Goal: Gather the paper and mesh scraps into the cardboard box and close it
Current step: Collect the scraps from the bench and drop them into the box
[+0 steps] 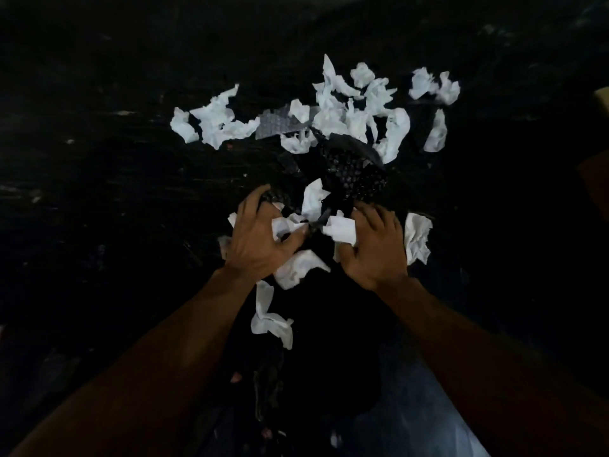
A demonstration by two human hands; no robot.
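White paper scraps [333, 122], featherlight and crumpled, and springy black mesh [356, 173] are lying strewn across bench [115, 166]. Left grip [260, 239] and right grip [375, 249] are curling round near paper scraps; scooping from outer edges probably suiting best.

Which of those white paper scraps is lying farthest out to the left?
The small crumpled scrap at the left end of the far cluster, beside a larger torn piece; every other scrap lies to its right.

Seemingly no legible text; dim view.
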